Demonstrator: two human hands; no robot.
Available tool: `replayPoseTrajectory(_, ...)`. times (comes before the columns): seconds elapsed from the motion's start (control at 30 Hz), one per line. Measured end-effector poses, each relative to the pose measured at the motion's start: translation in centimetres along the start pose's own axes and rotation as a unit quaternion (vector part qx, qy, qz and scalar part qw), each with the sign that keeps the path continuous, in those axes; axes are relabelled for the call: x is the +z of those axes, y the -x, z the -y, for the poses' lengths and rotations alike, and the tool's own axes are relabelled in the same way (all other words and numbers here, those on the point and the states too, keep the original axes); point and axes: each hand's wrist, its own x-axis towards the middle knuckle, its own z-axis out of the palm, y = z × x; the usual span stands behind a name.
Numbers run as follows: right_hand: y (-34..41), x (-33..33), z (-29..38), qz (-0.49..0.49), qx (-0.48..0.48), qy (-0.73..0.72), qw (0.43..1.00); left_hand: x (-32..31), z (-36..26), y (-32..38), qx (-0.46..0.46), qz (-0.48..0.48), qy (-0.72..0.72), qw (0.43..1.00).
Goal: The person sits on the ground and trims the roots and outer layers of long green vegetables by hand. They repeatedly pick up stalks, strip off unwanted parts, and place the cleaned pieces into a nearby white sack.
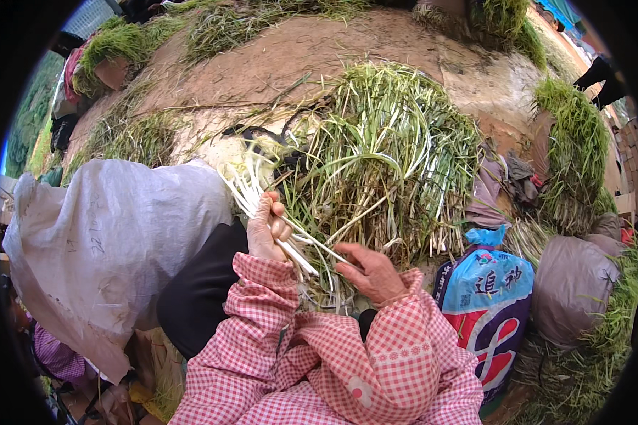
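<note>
My left hand (268,228) is closed around a bundle of pale, white-stemmed stalks (247,186), likely chives or a similar allium. It seems to wear a thin, see-through glove. The bundle slants, with cut-looking white ends showing below my fist. To the right of it, my right hand (372,271) pinches the lower end of one long pale stalk (324,248) between thumb and fingers. Just beyond both hands lies a large heap of green and white stalks (399,143), wilted and brown at its near side. A black strap-like thing (260,133) lies on the ground behind the bundle.
White woven sacking (122,228) bearing writing spreads at left, beside my dark-clothed knee (207,287). At right stand a printed blue and purple bag (484,308) and a grey plastic bundle (574,287). More green heaps (571,154) ring the brown ground sheet (297,53).
</note>
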Motion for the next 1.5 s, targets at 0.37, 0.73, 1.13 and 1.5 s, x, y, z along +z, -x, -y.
replayPoseTrajectory(0.37, -1.6, 1.0, -0.1, -0.143, 0.148, -0.199, 0.958, 0.2, 4.6, 2.6, -0.101, 0.007, -0.060, 0.993)
replayPoseTrajectory(0.73, -3.2, 0.7, -1.2, -0.035, 0.097, -0.258, 0.961, -1.4, 5.3, 3.4, -0.178, 0.165, 0.001, 0.970)
replayPoseTrajectory(1.13, -3.4, 1.9, -1.3, -0.114, 0.072, -0.228, 0.964, -1.4, 6.5, 3.7, -0.232, 0.117, -0.007, 0.966)
replayPoseTrajectory(1.5, -2.5, 2.5, -2.3, -0.145, 0.009, -0.131, 0.981, -1.7, 7.4, 3.6, -0.168, 0.024, -0.075, 0.983)
